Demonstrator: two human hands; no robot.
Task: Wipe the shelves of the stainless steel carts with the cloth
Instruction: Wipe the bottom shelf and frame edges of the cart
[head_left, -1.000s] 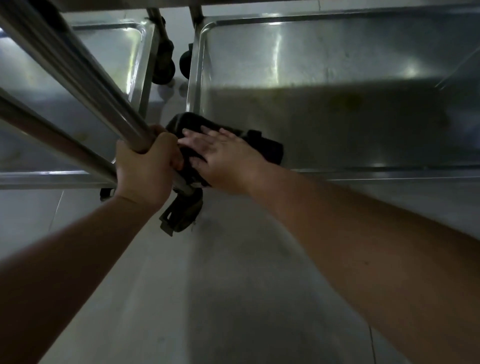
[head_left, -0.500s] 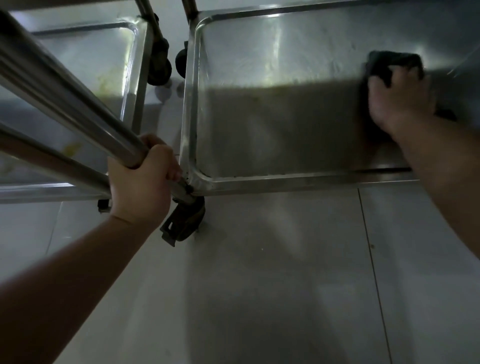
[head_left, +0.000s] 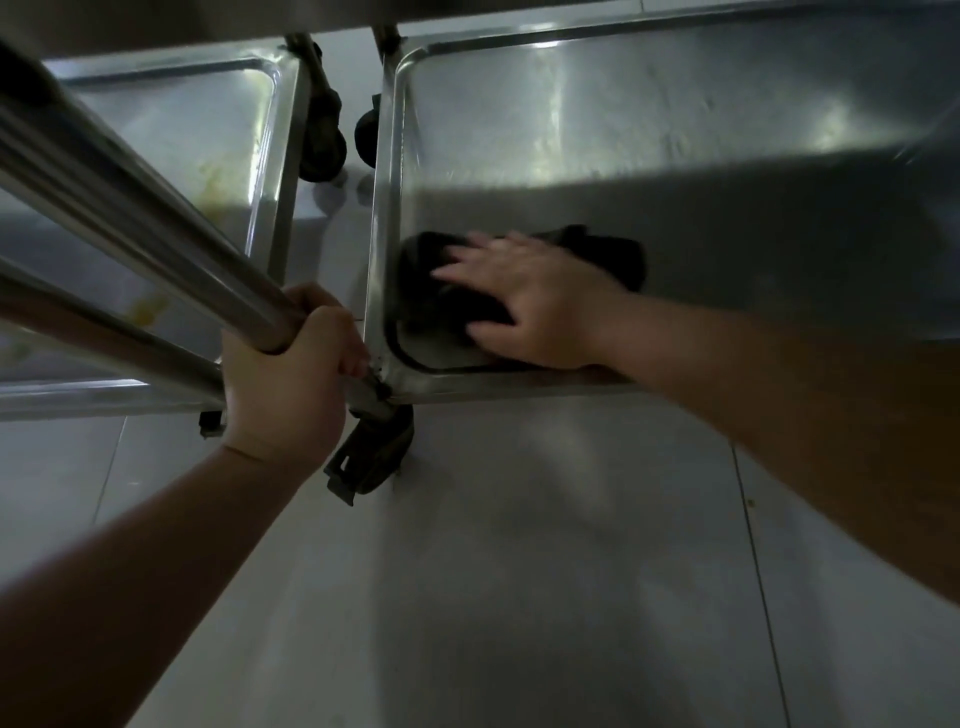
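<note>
I look down on the bottom shelf (head_left: 675, 119) of a stainless steel cart, a shallow tray with a raised rim. A dark cloth (head_left: 431, 280) lies in its near left corner. My right hand (head_left: 535, 301) presses flat on the cloth, fingers spread toward the left rim. My left hand (head_left: 291, 374) is closed around the cart's upright steel post (head_left: 156, 218) just above the shelf corner. A second cart's bottom shelf (head_left: 197, 135) stands to the left, with yellowish stains on it.
Black caster wheels sit under the near corner (head_left: 371, 457) and between the two carts (head_left: 322, 135). A lower steel rail (head_left: 104, 343) crosses the left cart. Pale floor tiles (head_left: 519, 571) spread in front of both carts.
My right hand has swept the cloth from the far right of the shelf back to the near left corner. My left hand has kept its grip on the post.
</note>
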